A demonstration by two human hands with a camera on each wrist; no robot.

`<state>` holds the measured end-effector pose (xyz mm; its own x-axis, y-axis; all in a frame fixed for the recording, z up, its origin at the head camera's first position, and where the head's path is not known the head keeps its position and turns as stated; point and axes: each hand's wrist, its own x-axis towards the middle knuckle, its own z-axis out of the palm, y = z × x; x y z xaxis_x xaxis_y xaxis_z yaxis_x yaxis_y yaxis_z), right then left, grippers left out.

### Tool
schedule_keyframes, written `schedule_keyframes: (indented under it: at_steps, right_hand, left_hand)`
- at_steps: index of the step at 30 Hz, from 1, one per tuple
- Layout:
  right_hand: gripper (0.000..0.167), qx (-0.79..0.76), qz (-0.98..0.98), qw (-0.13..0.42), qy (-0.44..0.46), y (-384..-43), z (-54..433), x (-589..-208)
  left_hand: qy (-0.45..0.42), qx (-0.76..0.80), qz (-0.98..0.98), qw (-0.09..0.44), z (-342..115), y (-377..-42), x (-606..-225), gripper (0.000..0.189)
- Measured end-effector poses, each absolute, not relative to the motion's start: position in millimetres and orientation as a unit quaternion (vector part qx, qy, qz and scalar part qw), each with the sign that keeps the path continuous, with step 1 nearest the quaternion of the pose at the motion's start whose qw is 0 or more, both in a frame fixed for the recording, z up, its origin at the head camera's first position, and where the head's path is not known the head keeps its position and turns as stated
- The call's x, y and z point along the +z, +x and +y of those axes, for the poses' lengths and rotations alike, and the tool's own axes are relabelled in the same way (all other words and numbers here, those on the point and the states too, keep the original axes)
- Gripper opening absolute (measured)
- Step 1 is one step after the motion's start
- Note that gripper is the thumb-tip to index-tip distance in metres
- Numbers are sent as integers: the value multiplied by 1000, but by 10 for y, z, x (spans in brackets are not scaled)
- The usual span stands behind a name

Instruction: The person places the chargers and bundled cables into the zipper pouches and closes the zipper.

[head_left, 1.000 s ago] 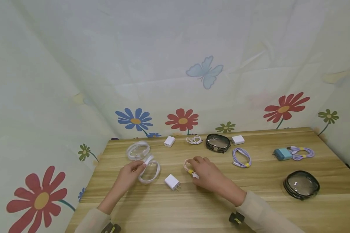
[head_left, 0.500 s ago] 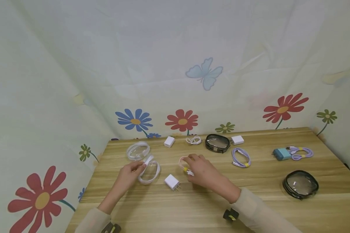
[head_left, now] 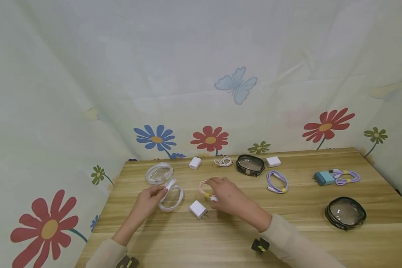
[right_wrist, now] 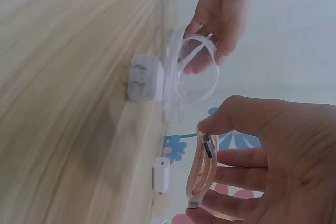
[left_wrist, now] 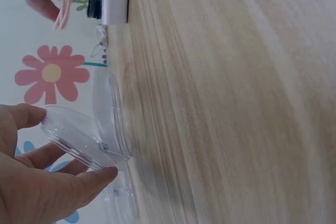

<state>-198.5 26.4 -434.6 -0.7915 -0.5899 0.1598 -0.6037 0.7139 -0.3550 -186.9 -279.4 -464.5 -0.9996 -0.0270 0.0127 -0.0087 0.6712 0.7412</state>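
My left hand (head_left: pixel 148 203) holds up the lid of a clear case with a white rim (head_left: pixel 170 210). In the left wrist view the raised lid (left_wrist: pixel 76 135) tilts between thumb and fingers, while the case's lower half sits on the table. A coiled pink charging cable (right_wrist: pixel 202 171) with a yellow tie is pinched in my right hand (head_left: pixel 229 196), above the table; the right wrist view shows both its metal connectors. Between the hands a white charger plug (head_left: pixel 198 209) lies on the wood, prongs to the right.
Behind the left hand lies another clear case (head_left: pixel 159 184). Farther back are a white plug (head_left: pixel 195 162), a white cable (head_left: pixel 223 161), a black-rimmed case (head_left: pixel 250 164) and another plug (head_left: pixel 273 161). To the right are purple cables (head_left: pixel 277 182), a teal plug (head_left: pixel 324 178) and a second black-rimmed case (head_left: pixel 345 212).
My right hand has moved left with the pink cable, nearer the white plug and the raised lid. The left hand has stayed in place holding the lid.
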Motion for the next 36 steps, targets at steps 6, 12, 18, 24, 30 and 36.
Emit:
schedule_keyframes:
  at_steps: [6, 12, 18, 24, 30, 36]
  right_hand:
    - [58, 198, -926, -2, 321, -1997, 136, -4288]
    - [55, 179, -928, -15, 328, -2021, 16, -4229]
    - [55, 165, -927, -37, 335, -2074, -150, -4206]
    - [47, 117, -918, -23, 379, -2090, -385, -4199]
    - [31, 104, -909, -35, 402, -2130, -592, -4246]
    - [23, 102, -915, -77, 382, -2183, -678, -4320]
  left_hand:
    - [11, -410, -912, 8, -2782, -1860, -4636, 45]
    - [14, -417, -909, 6, -2767, -1850, -4620, 45]
    - [18, -416, -909, 9, -2764, -1858, -4630, 43]
    - [21, -425, -905, 4, -2754, -1873, -4636, 44]
    - [18, -442, -897, -7, -2767, -1870, -4625, 49]
    - [5, -432, -901, -23, -2799, -1898, -4587, 54]
